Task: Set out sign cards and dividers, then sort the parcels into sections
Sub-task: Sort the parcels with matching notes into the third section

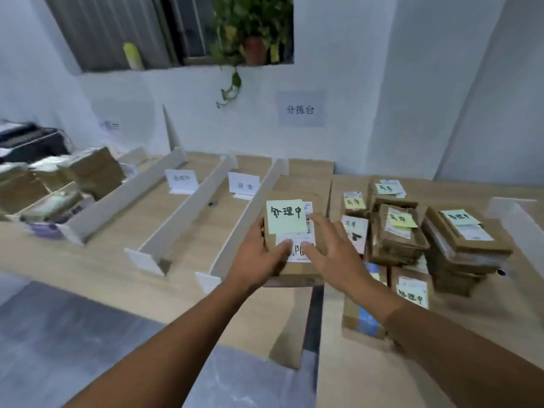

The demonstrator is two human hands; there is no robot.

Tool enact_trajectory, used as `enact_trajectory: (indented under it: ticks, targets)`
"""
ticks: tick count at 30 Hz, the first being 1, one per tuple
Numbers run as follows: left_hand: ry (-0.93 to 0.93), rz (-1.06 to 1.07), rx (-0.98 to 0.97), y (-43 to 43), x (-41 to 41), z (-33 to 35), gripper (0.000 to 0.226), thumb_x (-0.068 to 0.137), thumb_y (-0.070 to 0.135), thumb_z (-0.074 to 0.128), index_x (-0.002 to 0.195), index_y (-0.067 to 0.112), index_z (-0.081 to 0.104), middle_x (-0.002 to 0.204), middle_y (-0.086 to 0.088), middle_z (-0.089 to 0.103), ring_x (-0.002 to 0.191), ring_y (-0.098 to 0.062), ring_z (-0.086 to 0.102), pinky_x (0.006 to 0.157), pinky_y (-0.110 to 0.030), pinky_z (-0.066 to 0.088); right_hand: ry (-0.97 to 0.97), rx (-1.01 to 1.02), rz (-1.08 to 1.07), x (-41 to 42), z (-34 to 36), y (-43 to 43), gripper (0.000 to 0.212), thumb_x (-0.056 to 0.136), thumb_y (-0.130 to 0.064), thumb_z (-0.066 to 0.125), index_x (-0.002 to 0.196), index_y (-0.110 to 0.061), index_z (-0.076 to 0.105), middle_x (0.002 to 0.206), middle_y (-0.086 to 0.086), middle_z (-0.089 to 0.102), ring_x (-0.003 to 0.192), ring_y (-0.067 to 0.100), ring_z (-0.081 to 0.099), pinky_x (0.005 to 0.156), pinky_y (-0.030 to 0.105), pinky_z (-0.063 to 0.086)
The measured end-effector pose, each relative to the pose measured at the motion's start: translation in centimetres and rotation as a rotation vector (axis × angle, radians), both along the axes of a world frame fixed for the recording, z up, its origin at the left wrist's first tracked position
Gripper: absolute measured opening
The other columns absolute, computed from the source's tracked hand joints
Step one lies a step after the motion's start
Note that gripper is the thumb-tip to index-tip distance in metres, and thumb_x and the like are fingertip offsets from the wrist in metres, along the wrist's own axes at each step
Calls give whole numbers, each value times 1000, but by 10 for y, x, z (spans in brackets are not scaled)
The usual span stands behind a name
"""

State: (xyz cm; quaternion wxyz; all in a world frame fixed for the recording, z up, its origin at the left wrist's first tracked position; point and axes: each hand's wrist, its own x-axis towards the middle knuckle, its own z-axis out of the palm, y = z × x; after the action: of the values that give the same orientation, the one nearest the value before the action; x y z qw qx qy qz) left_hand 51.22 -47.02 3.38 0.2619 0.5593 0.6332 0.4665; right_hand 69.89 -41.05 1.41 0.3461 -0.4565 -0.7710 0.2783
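**Right of the right divider (250, 219), a noted parcel (294, 270) awaits its section**

Just right of that divider, at its near end, you hold the parcel flat and face up, which keeps its green note (285, 216) readable. Your left hand (256, 254) clamps the parcel's left edge, thumb on the label, so it appears to do the carrying. Your right hand (332, 245) lies spread, fingers straight on the top face, steadying rather than gripping. I cannot tell whether the parcel rests on the table.

Just left of the right divider stands the nearer sign card (243, 185). The farther sign card (181, 181) stands further left, beyond the middle divider (185, 213), and its writing is blurred. The unsorted pile (397, 240) lies well to the right. The note's characters differ from the nearer card's, so I judge this parcel belongs further left.
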Motion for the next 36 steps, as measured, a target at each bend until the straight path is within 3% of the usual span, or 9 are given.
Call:
enact_trajectory:
  ticks: [3,6,11,16,20,24,28,32,36]
  targets:
    - [-9,108,-4,-17,-71,7,49,83,46,71,119,59,41,111,38,63,99,10,63,79,-19,51,0,13,100,-77,6,-2,59,91,-55,55,144,-54,27,125,-6,41,108,22,58,92,40,48]
    - [-3,170,16,-31,-143,8,48,84,42,71,120,52,41,108,42,57,98,24,55,77,-4,41,6,13,167,-155,6,1,59,94,-49,58,144,-54,27,127,-7,41,112,20,58,93,38,47]
    - [5,229,9,-43,-280,7,58,80,46,67,133,44,43,115,39,54,104,26,52,79,-4,42,18,32,239,-303,3,9,62,95,-45,60,148,-52,28,135,-4,45,123,20,53,96,31,41]
    - [62,296,-7,-50,-422,5,69,79,44,68,143,31,44,121,32,57,106,25,51,79,1,38,10,39,302,-450,6,13,62,95,-48,58,147,-55,25,143,-3,45,127,24,53,105,42,45]
    - [78,272,-50,-35,-514,0,73,80,37,69,148,25,44,140,12,60,125,-8,58,102,-32,48,37,15,302,-541,-5,22,63,95,-48,58,148,-53,25,139,-3,47,127,21,52,103,37,43]
    - [77,269,-88,-1,-583,-13,74,78,44,66,146,31,40,134,15,61,114,-6,62,71,-9,49,59,-39,264,-611,-24,51,63,95,-43,60,149,-48,30,129,-3,51,119,16,54,92,24,37]
    - [67,239,-121,54,-644,-37,66,84,37,67,139,49,33,125,31,58,111,7,59,84,-16,47,63,-49,249,-671,-51,104,62,95,-40,62,149,-44,33,117,-6,49,105,16,58,82,21,38]
    - [69,245,-156,124,-702,-57,64,80,39,66,124,66,28,105,54,51,102,30,49,74,3,39,17,-146,202,-734,-74,170,62,92,-49,56,145,-56,26,116,-6,47,98,16,60,84,32,45]
    - [76,188,-241,190,-754,-69,66,79,44,64,104,89,23,101,63,47,97,30,51,70,4,41,8,-198,150,-780,-97,223,63,93,-52,56,147,-53,25,121,-4,47,101,18,59,86,35,47]
